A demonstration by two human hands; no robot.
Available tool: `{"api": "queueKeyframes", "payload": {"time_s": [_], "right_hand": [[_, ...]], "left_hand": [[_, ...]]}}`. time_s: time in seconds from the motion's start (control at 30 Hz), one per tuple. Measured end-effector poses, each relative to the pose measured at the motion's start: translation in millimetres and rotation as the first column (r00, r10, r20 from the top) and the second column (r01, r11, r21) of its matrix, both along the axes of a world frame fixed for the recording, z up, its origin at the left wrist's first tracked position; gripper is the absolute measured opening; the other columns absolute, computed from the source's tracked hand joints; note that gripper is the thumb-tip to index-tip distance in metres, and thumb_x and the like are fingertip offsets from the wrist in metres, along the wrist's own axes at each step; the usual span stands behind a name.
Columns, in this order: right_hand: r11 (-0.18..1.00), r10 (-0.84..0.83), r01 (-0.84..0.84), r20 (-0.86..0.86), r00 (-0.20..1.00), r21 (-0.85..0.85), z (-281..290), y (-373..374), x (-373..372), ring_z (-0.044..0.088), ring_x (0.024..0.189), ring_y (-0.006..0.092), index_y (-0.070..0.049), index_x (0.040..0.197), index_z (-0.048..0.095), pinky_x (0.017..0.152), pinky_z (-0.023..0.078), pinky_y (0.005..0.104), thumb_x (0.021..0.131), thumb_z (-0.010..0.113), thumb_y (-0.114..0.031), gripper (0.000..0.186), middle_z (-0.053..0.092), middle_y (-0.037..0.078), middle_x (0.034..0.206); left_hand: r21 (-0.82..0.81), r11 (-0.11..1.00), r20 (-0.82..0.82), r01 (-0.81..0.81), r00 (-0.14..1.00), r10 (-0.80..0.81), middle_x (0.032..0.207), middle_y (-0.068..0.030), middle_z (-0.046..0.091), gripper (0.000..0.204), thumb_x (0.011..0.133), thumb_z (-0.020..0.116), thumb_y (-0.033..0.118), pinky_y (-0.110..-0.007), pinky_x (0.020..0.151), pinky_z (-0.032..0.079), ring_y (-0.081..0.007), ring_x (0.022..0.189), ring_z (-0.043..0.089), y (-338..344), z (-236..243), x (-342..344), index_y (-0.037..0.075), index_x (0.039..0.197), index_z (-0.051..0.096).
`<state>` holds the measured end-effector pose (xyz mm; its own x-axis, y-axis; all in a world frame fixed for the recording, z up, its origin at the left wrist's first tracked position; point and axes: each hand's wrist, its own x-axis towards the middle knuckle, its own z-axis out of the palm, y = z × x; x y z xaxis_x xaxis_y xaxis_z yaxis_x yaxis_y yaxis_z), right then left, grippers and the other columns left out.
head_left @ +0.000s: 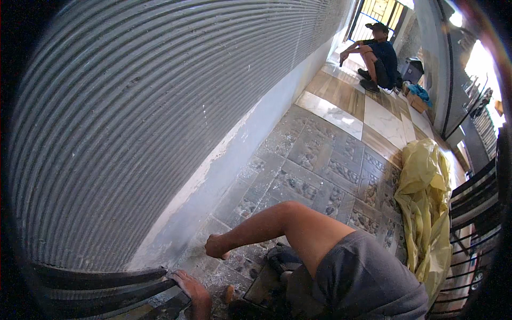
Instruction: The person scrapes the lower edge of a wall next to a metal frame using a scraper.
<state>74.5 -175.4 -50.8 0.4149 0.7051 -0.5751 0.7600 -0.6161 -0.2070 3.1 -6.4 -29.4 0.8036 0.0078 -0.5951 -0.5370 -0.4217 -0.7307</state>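
Note:
My left hand [188, 286] comes up from the lower edge and lies flat on the dusty floor. Its fingertips touch the end of dark curved metal bars [101, 282] at the bottom left, and it holds nothing. Just above it a bare bent leg [277, 221] in grey shorts [368, 277] reaches toward the wall, its foot [216, 247] on the patterned grey tiles [320, 170]. A small orange-brown thing [229, 293] lies beside my wrist; I cannot tell what it is. My right hand is out of sight.
A ribbed grey metal shutter [133, 117] fills the left above a pale blue wall base [229, 160]. A crumpled yellow sheet [424, 208] lies at the right beside black railings [474, 202]. Far down the passage another person [377, 56] sits on the floor near boxes.

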Motion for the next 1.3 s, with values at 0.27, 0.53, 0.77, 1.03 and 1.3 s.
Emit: {"api": "queueKeyframes", "payload": {"time_s": [0.27, 0.53, 0.77, 1.03, 1.3], "right_hand": [[0.998, -0.058, 0.057, -0.022, 0.998, -0.021, 7, 1, 2, 0.062, 0.084, 0.0276, -0.003, 0.081, 0.066, 0.070, 0.049, 0.0383, 0.059, 0.068, -0.015, 0.025, 0.064, 0.013, 0.086], [0.998, -0.063, 0.063, -0.019, 0.998, 0.001, 1, -1, 3, 0.062, 0.084, 0.0277, -0.003, 0.084, 0.065, 0.069, 0.049, 0.0388, 0.060, 0.069, -0.016, 0.028, 0.064, 0.012, 0.086], [0.995, -0.097, 0.097, -0.054, 0.994, -0.001, 2, -3, 10, 0.062, 0.082, 0.0289, -0.003, 0.086, 0.065, 0.067, 0.049, 0.0399, 0.062, 0.066, -0.015, 0.027, 0.064, 0.013, 0.084], [0.994, -0.107, 0.105, -0.065, 0.992, -0.039, 3, -1, 8, 0.062, 0.083, 0.0291, -0.003, 0.088, 0.065, 0.068, 0.048, 0.0403, 0.063, 0.063, -0.015, 0.027, 0.064, 0.014, 0.086], [0.991, -0.133, 0.133, -0.049, 0.990, 0.002, 1, -5, 12, 0.062, 0.084, 0.0291, -0.002, 0.086, 0.065, 0.069, 0.049, 0.0402, 0.063, 0.066, -0.020, 0.029, 0.064, 0.014, 0.086]], "left_hand": [[-0.089, 0.996, 0.058, -0.009, 0.998, 0.014, 0.142, -0.0077, 0.024, 0.047, 0.091, 0.033, 0.023, -0.048, 0.103, 0.011, -0.0275, 0.129, 0.019, 6, -9, 2, 0.008, 0.135, 0.030], [-0.199, 0.980, 0.138, -0.006, 0.990, 0.034, 0.142, -0.0109, 0.024, 0.050, 0.089, 0.033, 0.033, -0.053, 0.104, 0.004, -0.0314, 0.129, 0.018, 13, -24, 2, 0.007, 0.132, 0.035], [-0.079, 0.996, 0.025, -0.034, 0.999, 0.037, 0.144, -0.0051, 0.021, 0.045, 0.093, 0.026, 0.024, -0.051, 0.104, 0.008, -0.0276, 0.130, 0.018, 0, -2, 0, 0.008, 0.135, 0.030], [-0.187, 0.975, -0.022, -0.120, 0.993, 0.118, 0.142, -0.0088, 0.023, 0.045, 0.090, 0.035, 0.023, -0.053, 0.104, 0.007, -0.0347, 0.129, 0.017, -5, 5, 1, 0.009, 0.133, 0.032], [-0.176, 0.982, 0.004, -0.071, 0.997, 0.073, 0.136, -0.0064, 0.028, 0.046, 0.088, 0.040, 0.024, -0.055, 0.102, 0.009, -0.0361, 0.126, 0.021, -5, 4, 3, 0.015, 0.132, 0.034]]}}
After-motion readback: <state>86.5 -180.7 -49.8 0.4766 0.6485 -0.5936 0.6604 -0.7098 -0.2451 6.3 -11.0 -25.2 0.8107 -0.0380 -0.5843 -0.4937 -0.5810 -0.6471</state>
